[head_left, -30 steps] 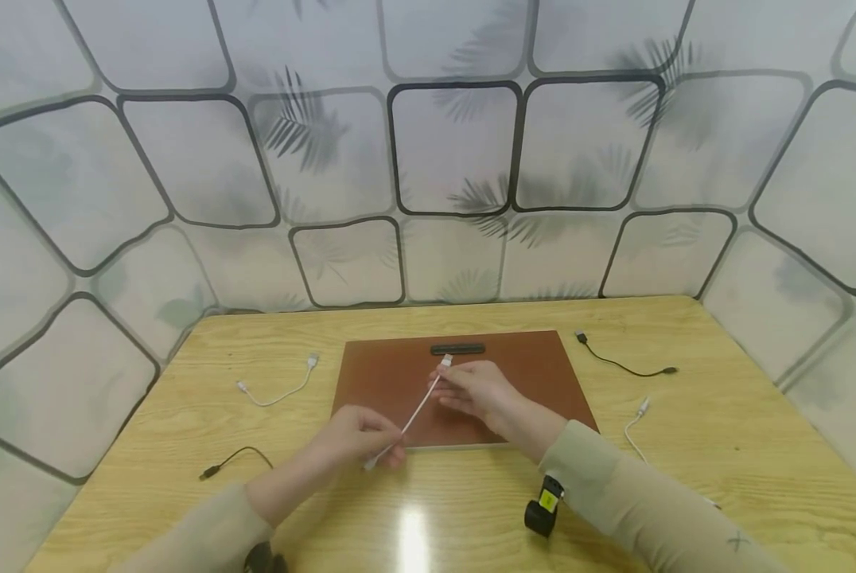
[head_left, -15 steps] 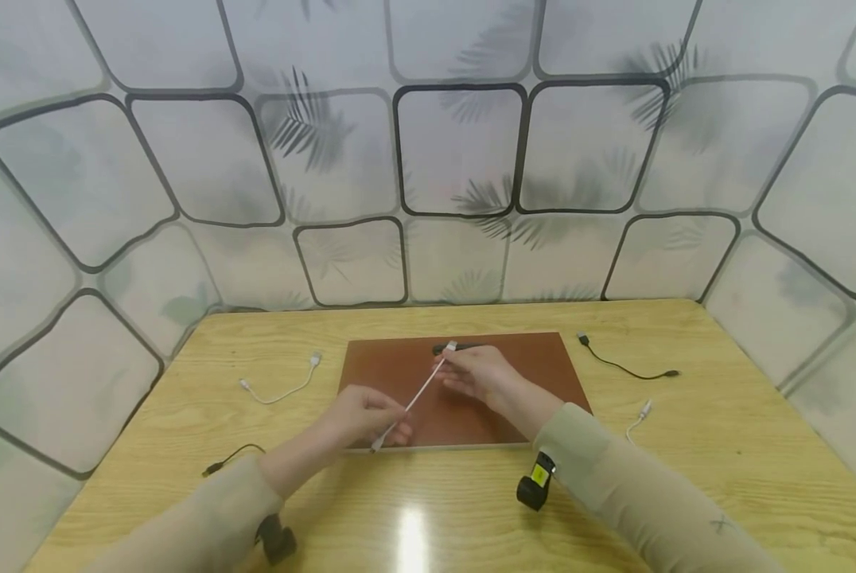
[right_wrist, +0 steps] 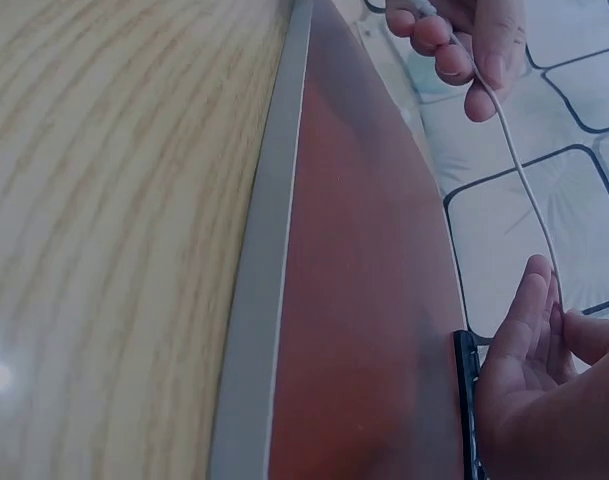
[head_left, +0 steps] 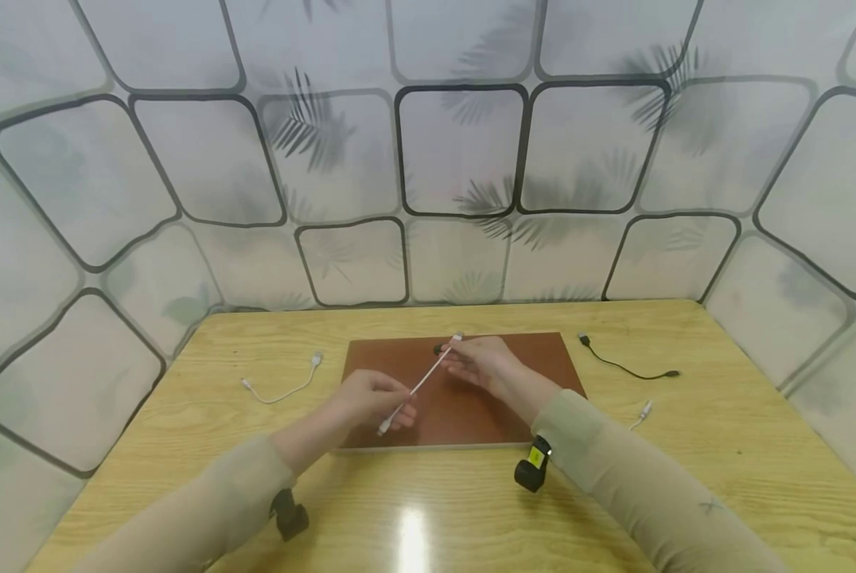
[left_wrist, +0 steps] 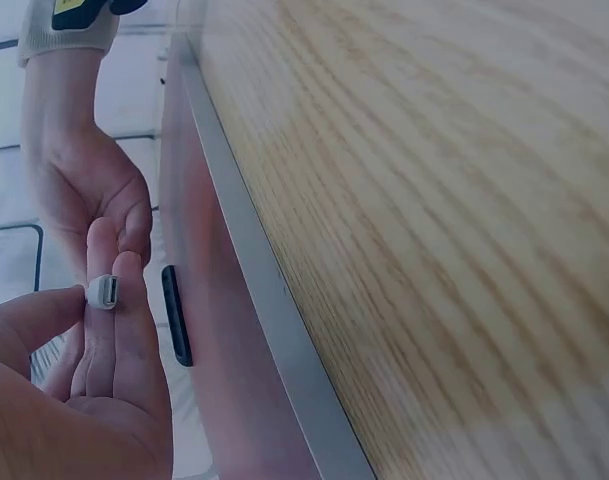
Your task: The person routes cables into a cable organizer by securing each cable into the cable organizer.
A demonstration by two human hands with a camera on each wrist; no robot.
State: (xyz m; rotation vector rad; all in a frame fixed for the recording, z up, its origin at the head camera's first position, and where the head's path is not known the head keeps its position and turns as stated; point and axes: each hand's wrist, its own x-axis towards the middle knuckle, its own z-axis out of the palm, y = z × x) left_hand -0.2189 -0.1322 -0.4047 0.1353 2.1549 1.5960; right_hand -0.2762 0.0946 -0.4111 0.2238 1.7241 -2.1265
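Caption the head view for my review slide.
Left hand and right hand hold a white cable over a brown board on a wooden table.

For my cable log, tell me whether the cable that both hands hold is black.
No, the cable running between the left hand and the right hand is white.

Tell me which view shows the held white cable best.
The head view: the white cable runs from the left hand to the right hand with both ends visible. The left wrist view shows just one plug, facing the camera; the right wrist view shows the cord between the hands, but neither plug fully.
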